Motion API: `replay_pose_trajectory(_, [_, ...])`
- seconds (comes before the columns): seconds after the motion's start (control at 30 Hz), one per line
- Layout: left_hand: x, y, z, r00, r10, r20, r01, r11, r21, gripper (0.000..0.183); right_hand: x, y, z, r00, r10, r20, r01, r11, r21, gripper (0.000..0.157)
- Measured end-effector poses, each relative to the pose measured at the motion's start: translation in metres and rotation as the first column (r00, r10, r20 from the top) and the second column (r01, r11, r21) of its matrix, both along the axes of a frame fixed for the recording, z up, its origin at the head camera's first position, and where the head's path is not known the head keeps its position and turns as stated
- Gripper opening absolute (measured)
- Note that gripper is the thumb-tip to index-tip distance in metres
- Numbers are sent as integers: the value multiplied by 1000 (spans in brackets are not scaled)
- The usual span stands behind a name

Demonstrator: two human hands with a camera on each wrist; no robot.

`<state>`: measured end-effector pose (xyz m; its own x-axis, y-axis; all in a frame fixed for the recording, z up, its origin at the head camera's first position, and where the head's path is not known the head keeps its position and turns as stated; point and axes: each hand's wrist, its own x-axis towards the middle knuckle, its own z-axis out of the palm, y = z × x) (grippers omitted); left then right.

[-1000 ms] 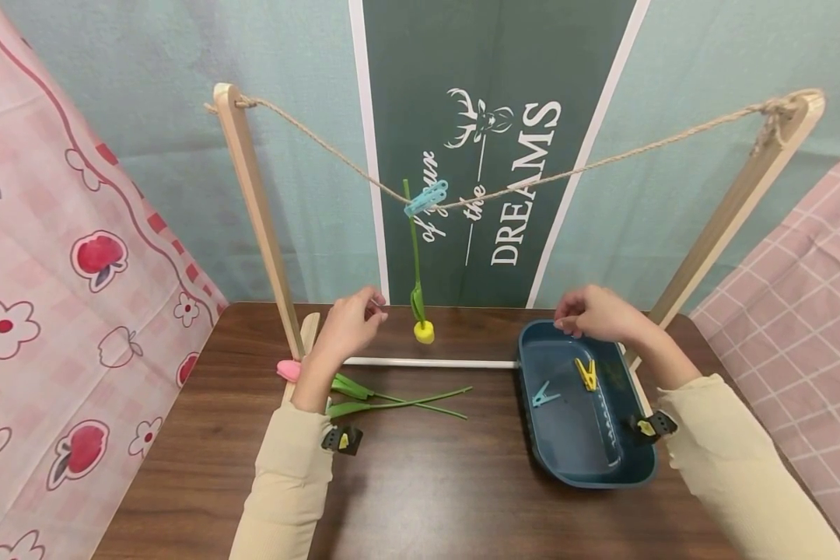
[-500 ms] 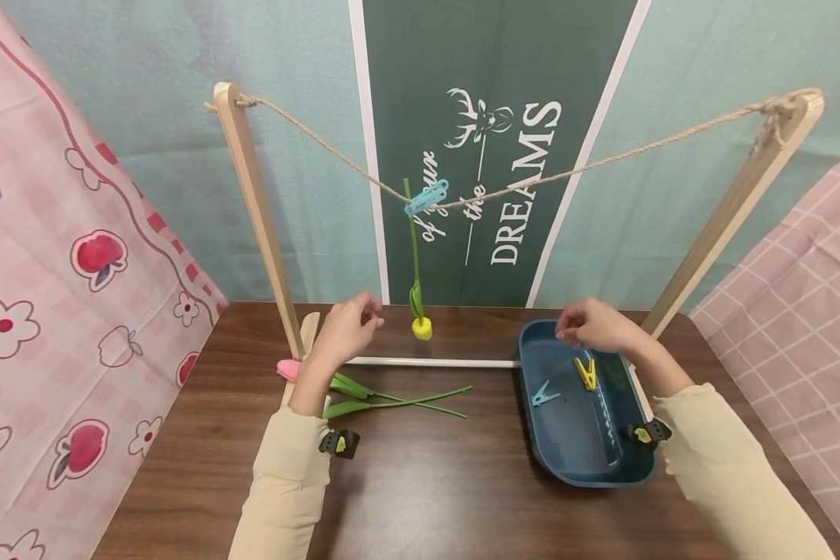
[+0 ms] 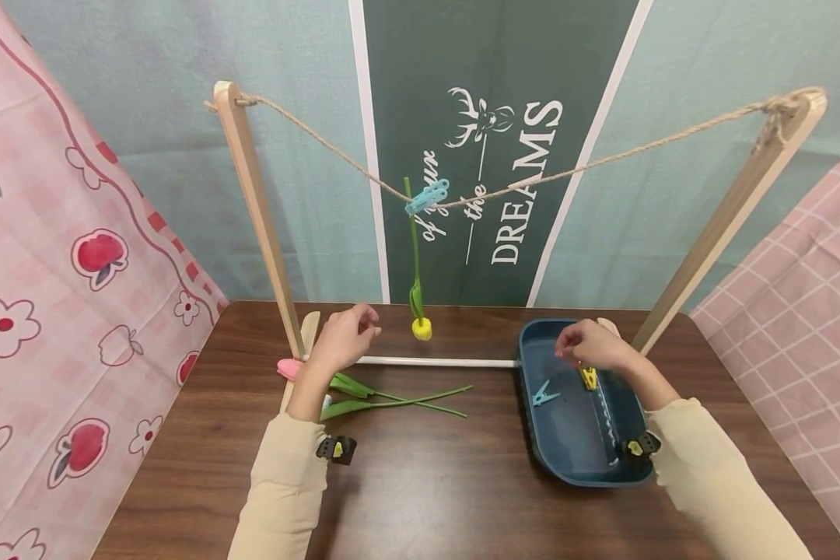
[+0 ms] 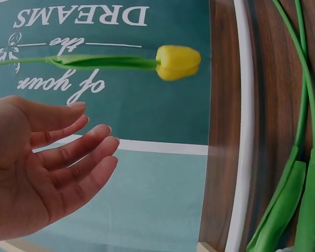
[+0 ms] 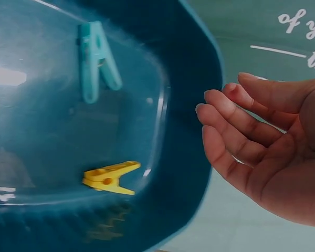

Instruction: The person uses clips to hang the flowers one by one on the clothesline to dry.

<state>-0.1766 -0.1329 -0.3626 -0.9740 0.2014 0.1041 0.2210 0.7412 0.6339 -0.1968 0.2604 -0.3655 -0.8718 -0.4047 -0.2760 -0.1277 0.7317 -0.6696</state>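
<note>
A yellow artificial tulip [image 3: 422, 329] hangs head down from the rope [image 3: 644, 146], its stem held there by a light blue clothespin [image 3: 427, 197]. My left hand [image 3: 346, 338] hovers to the left of the bloom, fingers relaxed and holding nothing; the left wrist view shows its palm beside the tulip. Over the far part of the blue basin [image 3: 574, 471] is my right hand [image 3: 591, 344], loosely curled and bare of any object. Inside the basin lie a light blue clothespin [image 5: 97, 62] and a yellow clothespin [image 5: 111, 177].
Two tulips with crossed green stems [image 3: 406, 402] lie on the brown table [image 3: 448, 498], one with a pink bloom [image 3: 290, 369]. Wooden posts [image 3: 259, 218] hold the rope at both ends. A white rod [image 3: 434, 362] runs low between them.
Both hands have moved slightly toward me, the right one lower over the basin and now overlapping the yellow clothespin. The hanging tulip has swung only a little.
</note>
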Motion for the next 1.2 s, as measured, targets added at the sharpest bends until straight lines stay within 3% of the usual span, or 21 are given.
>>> replay_pose_trajectory(0.3, [3, -5, -11, 998, 4, 62, -1, 999, -38, 12, 3, 9, -28, 999, -10, 50, 11, 1000, -18, 12])
replay_pose_trajectory(0.67, [5, -9, -24, 996, 16, 87, -11, 998, -59, 15, 6, 13, -54, 993, -42, 106, 43, 999, -14, 8])
replay_pose_trajectory(1.2, [8, -10, -35, 990, 16, 140, -9, 999, -50, 16, 9, 18, -66, 977, -21, 214, 28, 999, -30, 11])
